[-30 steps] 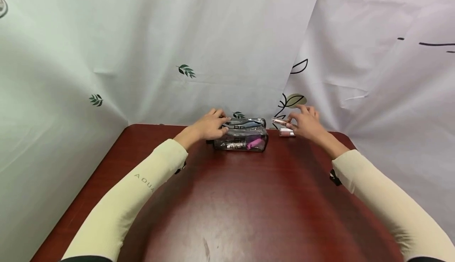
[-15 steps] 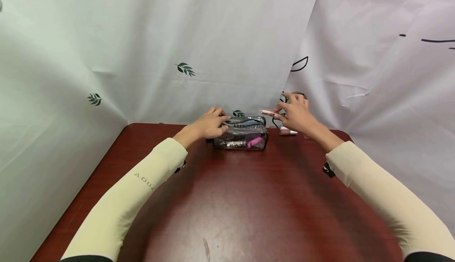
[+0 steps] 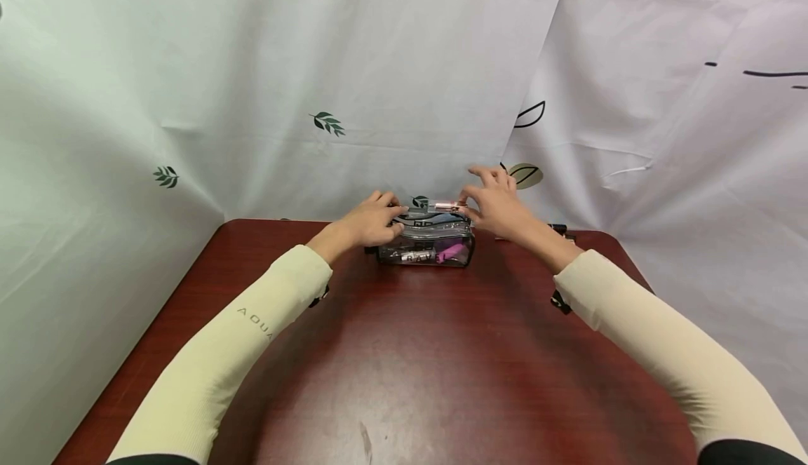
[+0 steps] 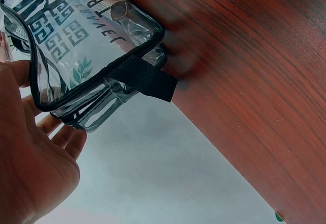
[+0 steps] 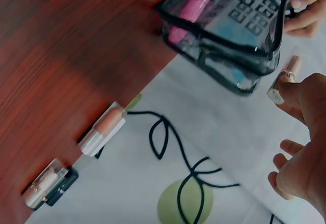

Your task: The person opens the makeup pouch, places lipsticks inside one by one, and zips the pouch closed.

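Observation:
A clear zip pouch (image 3: 424, 246) with black edging stands near the table's back edge, its top gaping. Through its front show a pink tube (image 3: 450, 252) and a silvery tube lettered in black (image 3: 416, 256). My left hand (image 3: 369, 223) holds the pouch's top rim at its left end, thumb and fingers around the edge; a black side tab (image 4: 150, 79) sticks out below. Between right thumb and index finger, my right hand (image 3: 501, 209) pinches a lip gloss tube (image 5: 286, 79) with a rose-gold part, level just above the pouch opening. Its other fingers are spread.
Two more cosmetic tubes lie at the back edge right of the pouch: a pinkish lip gloss (image 5: 104, 130) and a pale tube (image 5: 47, 186) beside a black piece (image 5: 63, 186). A white patterned cloth (image 3: 379, 100) hangs behind the dark red table (image 3: 442, 367).
My right hand has carried the lip gloss tube leftward from beside the pouch to over its opening. My left hand has stayed on the pouch rim.

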`<state>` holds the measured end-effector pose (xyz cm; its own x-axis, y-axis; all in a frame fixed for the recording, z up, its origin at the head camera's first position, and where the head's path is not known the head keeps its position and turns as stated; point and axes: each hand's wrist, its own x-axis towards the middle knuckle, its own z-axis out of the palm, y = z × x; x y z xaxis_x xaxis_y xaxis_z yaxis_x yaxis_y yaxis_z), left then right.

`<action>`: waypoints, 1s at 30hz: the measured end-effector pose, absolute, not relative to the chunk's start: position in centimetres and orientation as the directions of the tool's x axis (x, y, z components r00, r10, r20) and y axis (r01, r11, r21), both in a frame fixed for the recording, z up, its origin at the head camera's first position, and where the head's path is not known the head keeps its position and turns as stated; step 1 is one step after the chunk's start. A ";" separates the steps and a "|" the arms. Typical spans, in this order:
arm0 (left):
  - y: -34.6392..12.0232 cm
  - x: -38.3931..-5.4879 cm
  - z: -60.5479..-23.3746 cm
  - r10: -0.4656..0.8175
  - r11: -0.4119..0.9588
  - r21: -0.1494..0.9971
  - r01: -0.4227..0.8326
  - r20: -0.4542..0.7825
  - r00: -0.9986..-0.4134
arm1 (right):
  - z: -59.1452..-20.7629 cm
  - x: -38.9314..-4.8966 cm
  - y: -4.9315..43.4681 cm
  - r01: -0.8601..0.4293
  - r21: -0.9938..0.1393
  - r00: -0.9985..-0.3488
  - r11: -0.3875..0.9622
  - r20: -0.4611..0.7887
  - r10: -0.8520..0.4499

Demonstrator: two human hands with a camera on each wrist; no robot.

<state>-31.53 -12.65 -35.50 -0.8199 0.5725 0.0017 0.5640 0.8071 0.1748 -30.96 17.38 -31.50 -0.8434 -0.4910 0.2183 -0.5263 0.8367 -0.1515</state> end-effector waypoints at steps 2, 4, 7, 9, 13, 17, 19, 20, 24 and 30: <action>-12.6 -31.5 -35.5 0.574 0.806 0.173 0.566 0.005 -0.819 | -31.6 -30.9 16.8 -0.535 -0.155 -0.838 0.830 0.217 -0.500; -12.6 -31.4 -35.5 0.575 0.806 0.170 0.567 0.006 -0.818 | -31.8 -30.9 16.3 -0.543 -0.159 -0.834 0.825 0.217 -0.507; -12.7 -31.3 -35.4 0.575 0.805 0.173 0.567 0.007 -0.818 | -32.0 -30.9 15.6 -0.553 -0.162 -0.828 0.818 0.219 -0.516; -12.7 -31.3 -35.4 0.576 0.804 0.178 0.568 0.006 -0.818 | -32.1 -30.9 15.2 -0.558 -0.162 -0.824 0.814 0.220 -0.521; -12.9 -32.5 -36.4 0.588 0.794 0.175 0.582 0.024 -0.809 | -32.3 -31.0 14.5 -0.562 -0.157 -0.821 0.812 0.218 -0.527; -13.6 -36.3 -40.0 0.577 0.804 0.147 0.577 0.046 -0.815 | -32.5 -31.0 14.1 -0.560 -0.149 -0.823 0.815 0.210 -0.528; -14.0 -38.5 -41.9 0.574 0.805 0.149 0.574 0.047 -0.818 | -32.5 -31.0 13.9 -0.559 -0.148 -0.825 0.816 0.205 -0.527; -14.2 -39.2 -42.6 0.576 0.802 0.162 0.575 0.047 -0.816 | -32.5 -30.9 13.8 -0.558 -0.148 -0.825 0.817 0.204 -0.527; -14.8 -41.9 -44.9 0.603 0.777 0.179 0.603 0.060 -0.795 | -32.6 -30.9 13.6 -0.558 -0.146 -0.826 0.817 0.196 -0.529; -15.0 -42.3 -45.4 0.614 0.771 0.149 0.620 0.088 -0.785 | -32.8 -30.9 13.3 -0.560 -0.139 -0.825 0.817 0.187 -0.534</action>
